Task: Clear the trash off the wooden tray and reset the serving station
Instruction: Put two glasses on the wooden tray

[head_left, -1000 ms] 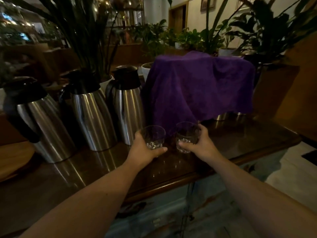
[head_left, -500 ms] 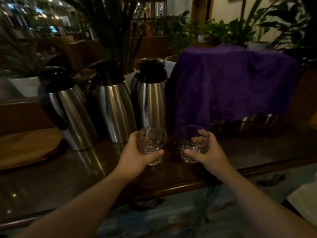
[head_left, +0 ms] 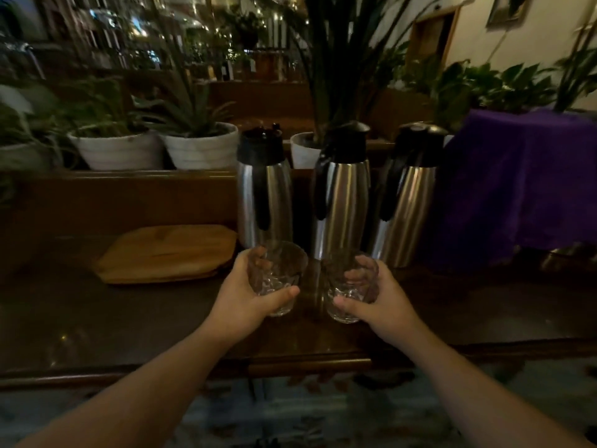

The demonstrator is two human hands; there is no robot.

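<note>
Grip: left hand (head_left: pixel 240 302) wrapped around left glass (head_left: pixel 277 277); right hand (head_left: pixel 382 299) wrapped around right glass (head_left: pixel 350 287).
Glasses: centre frame, above dark counter (head_left: pixel 97 318).
Wooden tray (head_left: pixel 168 253): left of centre, beside steel carafes (head_left: pixel 339 195).

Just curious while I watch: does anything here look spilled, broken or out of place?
Nothing stands out. Both glasses are held upright, the three flasks stand straight, and the tray lies flat and bare.
</note>
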